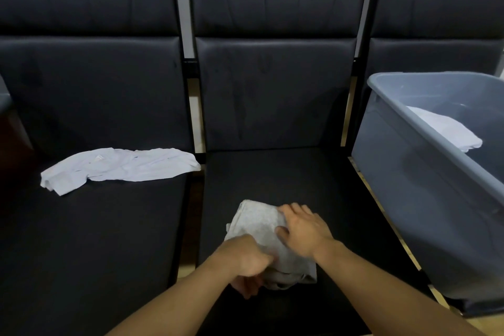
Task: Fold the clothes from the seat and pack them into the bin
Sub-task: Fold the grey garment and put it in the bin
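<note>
A folded grey garment [259,221] lies on the middle black seat [272,172], near its front. My left hand [246,259] pinches the garment's near left edge, fingers curled around the cloth. My right hand [302,229] lies flat on the garment's right side, fingers spread, pressing it down. A crumpled white garment [120,166] lies unfolded on the left seat [90,226]. The grey plastic bin [403,172] stands on the right seat, and a folded white garment [447,128] rests inside it.
Tall black backrests rise behind all three seats. Narrow gaps with black metal frame bars separate the seats. A dark object shows at the far left edge.
</note>
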Available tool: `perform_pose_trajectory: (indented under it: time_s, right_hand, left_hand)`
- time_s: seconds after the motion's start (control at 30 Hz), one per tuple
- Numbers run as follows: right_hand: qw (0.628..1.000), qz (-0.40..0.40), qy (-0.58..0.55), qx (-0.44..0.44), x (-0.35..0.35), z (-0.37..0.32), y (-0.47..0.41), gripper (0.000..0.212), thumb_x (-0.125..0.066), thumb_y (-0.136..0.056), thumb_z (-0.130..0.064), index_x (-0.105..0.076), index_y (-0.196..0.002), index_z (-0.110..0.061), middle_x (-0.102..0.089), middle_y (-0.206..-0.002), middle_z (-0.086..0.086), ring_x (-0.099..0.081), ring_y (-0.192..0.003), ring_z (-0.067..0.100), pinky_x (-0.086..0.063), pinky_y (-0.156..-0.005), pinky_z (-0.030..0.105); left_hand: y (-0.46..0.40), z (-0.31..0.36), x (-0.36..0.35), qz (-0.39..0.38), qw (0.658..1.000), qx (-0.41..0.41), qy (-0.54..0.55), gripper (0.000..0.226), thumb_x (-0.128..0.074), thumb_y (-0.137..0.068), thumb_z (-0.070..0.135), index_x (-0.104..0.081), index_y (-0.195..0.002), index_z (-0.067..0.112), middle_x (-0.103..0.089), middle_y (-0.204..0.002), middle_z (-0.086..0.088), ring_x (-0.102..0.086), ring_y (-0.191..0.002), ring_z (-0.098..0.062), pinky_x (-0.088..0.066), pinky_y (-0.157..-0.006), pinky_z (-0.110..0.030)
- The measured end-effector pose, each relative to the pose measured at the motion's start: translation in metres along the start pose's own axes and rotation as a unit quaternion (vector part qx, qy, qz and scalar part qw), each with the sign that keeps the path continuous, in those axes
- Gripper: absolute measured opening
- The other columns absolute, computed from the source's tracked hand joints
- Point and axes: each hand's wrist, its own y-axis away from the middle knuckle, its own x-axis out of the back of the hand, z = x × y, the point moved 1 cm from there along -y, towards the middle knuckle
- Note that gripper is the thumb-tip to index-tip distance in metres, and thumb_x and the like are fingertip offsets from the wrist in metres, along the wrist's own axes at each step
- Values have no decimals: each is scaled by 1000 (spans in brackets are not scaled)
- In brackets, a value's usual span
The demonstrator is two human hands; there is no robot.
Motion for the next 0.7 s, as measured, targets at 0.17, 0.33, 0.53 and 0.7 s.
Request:
perform_pose_trajectory:
  time_s: [0.17, 0.33, 0.53, 0.7]
  right_hand:
    - [973, -120, 1, -200, 6, -8, 7, 78, -47, -86, -71, -46, -140, -14, -59, -130, 5, -58, -118, 25, -44, -87, 37]
    - [948, -134, -159, -242, 0, -3, 9, 62, -61, -79, -65, -60, -122, -21, -66, -105, -3, -66, -95, 17, -58, -86, 35]
    - [945, -93, -215, -230, -10, -13, 16, 48, -62, -82, -47, -62, -122, -21, -69, -109, 0, -69, -100, 20, -58, -86, 35]
    - [966, 4, -191, -175, -8, -14, 37, 49, -57, -98, -40, -43, -139, -15, -51, -135, 6, -59, -120, 28, -52, -96, 39]
  left_hand:
    - [-1, -8, 11, 161, 986, 34, -20, 82, -51, -82, 67, -32, -149, 24, -66, -102, -5, -66, -81, -19, -55, -74, -32]
    - [-27, -22, 17, 194, 979, 0, -67, 57, -53, -82, 68, -64, -105, 16, -65, -94, 2, -63, -85, -14, -47, -65, -26]
    - [-38, -15, -12, 234, 967, -67, 79, 41, -61, -89, 42, -59, -122, 17, -65, -107, -1, -65, -93, -17, -52, -70, -25]
    - [-30, -5, -14, 229, 957, -112, 137, 24, -53, -95, 36, -64, -108, 20, -69, -91, 0, -68, -80, -15, -59, -74, -33]
